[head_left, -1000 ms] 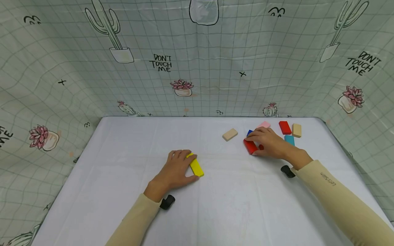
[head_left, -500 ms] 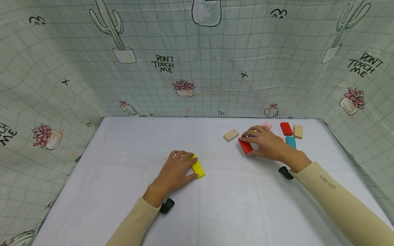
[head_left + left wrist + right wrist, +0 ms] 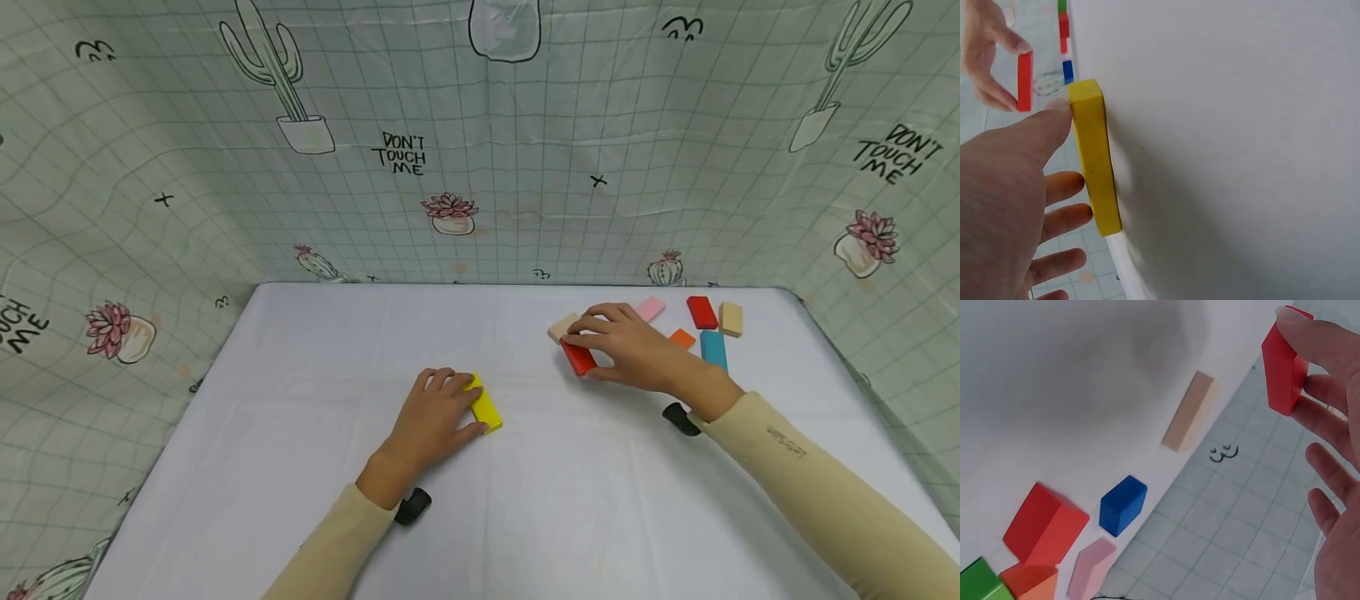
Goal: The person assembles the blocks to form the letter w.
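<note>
In the head view, my left hand (image 3: pixel 427 429) grips a yellow block (image 3: pixel 487 408) on the white table, thumb at the near end and fingers toward the far end. The left wrist view shows the yellow block (image 3: pixel 1094 156) lengthwise, with the thumb and two fingers against it. My right hand (image 3: pixel 637 350) pinches a red block (image 3: pixel 578 358) between thumb and fingers, its other fingers spread loosely. That red block (image 3: pixel 1279 375) is tilted and held off the table in the right wrist view. A beige block (image 3: pixel 558 327) lies just behind it, partly covered by the fingers.
Right of my right hand lie pink (image 3: pixel 651 308), red (image 3: pixel 702 312), beige (image 3: pixel 731 319), orange (image 3: pixel 682 338) and teal (image 3: pixel 714 350) blocks. A blue block (image 3: pixel 1124 505), hidden in the head view, shows in the right wrist view. A patterned grid curtain (image 3: pixel 525 225) hangs behind the table (image 3: pixel 375 333).
My right hand has moved left with the red block, toward the beige block, uncovering more of the pink and orange blocks. The left hand stays nearly still on the yellow block.
</note>
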`<state>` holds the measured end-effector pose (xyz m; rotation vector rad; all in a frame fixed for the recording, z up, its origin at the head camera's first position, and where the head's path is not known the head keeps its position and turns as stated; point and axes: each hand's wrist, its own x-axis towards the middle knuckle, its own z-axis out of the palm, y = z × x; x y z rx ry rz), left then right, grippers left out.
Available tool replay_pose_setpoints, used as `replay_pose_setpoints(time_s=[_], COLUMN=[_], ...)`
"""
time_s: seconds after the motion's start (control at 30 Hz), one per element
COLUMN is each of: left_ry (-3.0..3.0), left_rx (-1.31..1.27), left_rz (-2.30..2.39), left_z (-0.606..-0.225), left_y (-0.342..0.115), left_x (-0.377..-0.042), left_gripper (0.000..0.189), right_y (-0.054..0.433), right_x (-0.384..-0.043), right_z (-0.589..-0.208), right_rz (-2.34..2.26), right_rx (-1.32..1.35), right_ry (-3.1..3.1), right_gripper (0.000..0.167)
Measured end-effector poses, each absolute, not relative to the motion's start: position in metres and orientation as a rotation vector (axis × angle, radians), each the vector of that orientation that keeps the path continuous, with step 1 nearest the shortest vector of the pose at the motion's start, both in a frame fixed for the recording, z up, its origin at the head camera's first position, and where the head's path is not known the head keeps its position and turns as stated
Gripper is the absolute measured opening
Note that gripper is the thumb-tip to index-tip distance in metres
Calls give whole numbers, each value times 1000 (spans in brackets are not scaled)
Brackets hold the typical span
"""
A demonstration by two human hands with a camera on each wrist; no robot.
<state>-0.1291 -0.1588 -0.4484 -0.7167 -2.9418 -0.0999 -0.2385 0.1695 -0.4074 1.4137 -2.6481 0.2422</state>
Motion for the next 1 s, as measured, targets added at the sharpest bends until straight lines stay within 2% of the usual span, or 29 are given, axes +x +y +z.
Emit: replay_pose_setpoints(time_s=[0.2, 0.57, 1.0], left_ry=[-2928, -2953, -2997], left_rx=[-705, -681, -673], left_rz=[-59, 4, -44], left_z=[-449, -452, -450], left_y=[-156, -150, -150], left_x=[-128, -131, -131], left_gripper=[50, 50, 51], right_y=[154, 119, 83], right_x=[-240, -246, -260], right_z=[-408, -415, -422], right_rz=[239, 282, 238], right_rx=[1446, 1484, 1474], right_ry=[-2643, -2696, -2738], right_gripper=[60, 52, 54])
